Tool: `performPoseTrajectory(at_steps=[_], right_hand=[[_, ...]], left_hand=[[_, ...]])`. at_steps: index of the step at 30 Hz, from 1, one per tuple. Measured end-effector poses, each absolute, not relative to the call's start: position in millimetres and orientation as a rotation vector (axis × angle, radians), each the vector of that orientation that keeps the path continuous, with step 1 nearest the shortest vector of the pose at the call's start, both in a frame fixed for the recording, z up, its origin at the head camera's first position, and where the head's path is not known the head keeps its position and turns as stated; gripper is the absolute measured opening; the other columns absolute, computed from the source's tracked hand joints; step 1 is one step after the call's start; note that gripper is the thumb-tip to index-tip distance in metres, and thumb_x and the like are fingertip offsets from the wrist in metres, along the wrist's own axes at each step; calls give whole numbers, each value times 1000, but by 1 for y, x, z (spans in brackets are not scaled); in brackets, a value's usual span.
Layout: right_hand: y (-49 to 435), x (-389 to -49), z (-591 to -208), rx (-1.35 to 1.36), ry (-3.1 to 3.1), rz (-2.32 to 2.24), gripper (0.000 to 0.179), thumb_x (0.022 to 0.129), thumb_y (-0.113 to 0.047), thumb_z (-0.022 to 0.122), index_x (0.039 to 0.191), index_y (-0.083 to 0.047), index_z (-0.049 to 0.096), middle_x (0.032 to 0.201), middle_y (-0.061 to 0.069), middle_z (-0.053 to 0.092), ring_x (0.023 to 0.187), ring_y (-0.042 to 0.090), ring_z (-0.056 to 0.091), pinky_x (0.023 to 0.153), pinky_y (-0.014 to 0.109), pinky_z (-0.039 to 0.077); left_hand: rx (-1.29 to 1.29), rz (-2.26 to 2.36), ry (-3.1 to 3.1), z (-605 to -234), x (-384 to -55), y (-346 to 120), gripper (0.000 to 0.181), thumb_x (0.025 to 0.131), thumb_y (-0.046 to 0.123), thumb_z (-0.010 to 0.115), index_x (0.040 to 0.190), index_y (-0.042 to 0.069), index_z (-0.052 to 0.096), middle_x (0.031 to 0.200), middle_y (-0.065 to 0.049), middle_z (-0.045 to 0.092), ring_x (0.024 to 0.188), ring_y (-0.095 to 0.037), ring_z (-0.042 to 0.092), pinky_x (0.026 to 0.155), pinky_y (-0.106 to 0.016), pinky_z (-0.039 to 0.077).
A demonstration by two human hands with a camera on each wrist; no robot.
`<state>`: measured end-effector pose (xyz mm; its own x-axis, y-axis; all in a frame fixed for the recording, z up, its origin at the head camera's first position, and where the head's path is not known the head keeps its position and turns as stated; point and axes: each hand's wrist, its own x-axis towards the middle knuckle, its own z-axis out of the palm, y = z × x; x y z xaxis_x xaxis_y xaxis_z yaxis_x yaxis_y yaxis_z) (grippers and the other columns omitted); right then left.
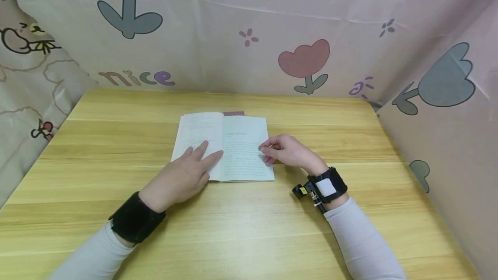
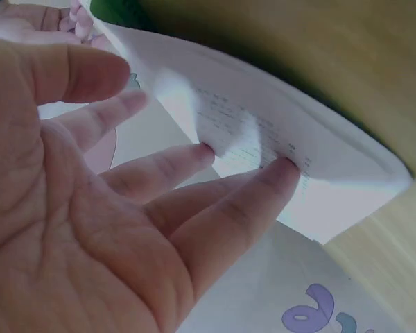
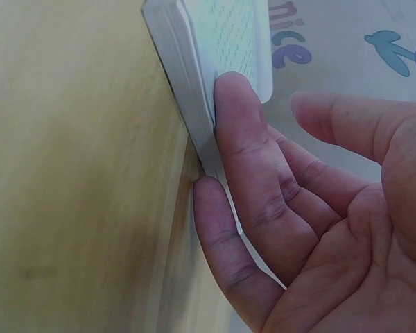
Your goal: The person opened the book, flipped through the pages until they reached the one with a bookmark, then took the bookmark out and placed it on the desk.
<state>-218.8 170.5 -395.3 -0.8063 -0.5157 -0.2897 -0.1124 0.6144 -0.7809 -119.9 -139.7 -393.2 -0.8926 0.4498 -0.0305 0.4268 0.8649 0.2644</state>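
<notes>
An open book [image 1: 245, 150] lies on the wooden table, printed text on both pages. My left hand [image 1: 183, 178] rests on the left page [image 1: 200, 126] with its fingers spread; in the left wrist view the fingertips [image 2: 286, 168] press the printed paper. At the outer edge of the right page is my right hand [image 1: 289, 152], its fingers loosely bent. The right wrist view shows one fingertip [image 3: 236, 87] at the side of the book's page block [image 3: 187, 62], another finger lower beside it, and the thumb [image 3: 333, 121] standing apart.
A dark reddish strip [image 1: 234, 113] sticks out beyond the book's top edge. The wooden table [image 1: 241, 237] reaches back to a cloth backdrop [image 1: 218, 55] printed with flowers. More patterned cloth [image 1: 459, 141] hangs along the right side. Each wrist wears a black band [image 1: 138, 217].
</notes>
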Motion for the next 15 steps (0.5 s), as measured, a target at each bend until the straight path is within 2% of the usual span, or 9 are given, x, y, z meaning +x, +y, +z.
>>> performPoseTrajectory(at_steps=[5,10,13,15], right_hand=[[171,-217,-394,-507,2368,-1068,29,110,-21,62,127,-2,74,94,9,81,82,17,79,89,36,65],[171,-218,-395,-532,2419,-1043,28,108,-21,65,127,-2,74,89,8,79,78,16,78,81,34,65],[172,-218,-394,-531,2443,-1032,28,108,-19,66,128,-2,74,87,9,77,75,16,77,76,33,65],[173,-218,-393,-523,2466,-1015,28,107,-19,66,128,-2,74,88,9,76,74,17,76,73,32,64]], left_hand=[[690,361,2998,-401,-119,-133,49,111,23,52,160,24,53,160,-36,46,131,-69,54,100,-75,53],[651,305,3012,-404,-118,-123,47,112,34,54,159,30,54,158,-40,44,128,-73,53,87,-73,58],[650,255,3032,-405,-117,-118,45,111,35,58,156,29,57,155,-42,46,125,-74,55,78,-70,61],[646,237,3039,-404,-116,-115,45,111,34,58,155,27,58,155,-42,46,124,-74,55,77,-69,62]])
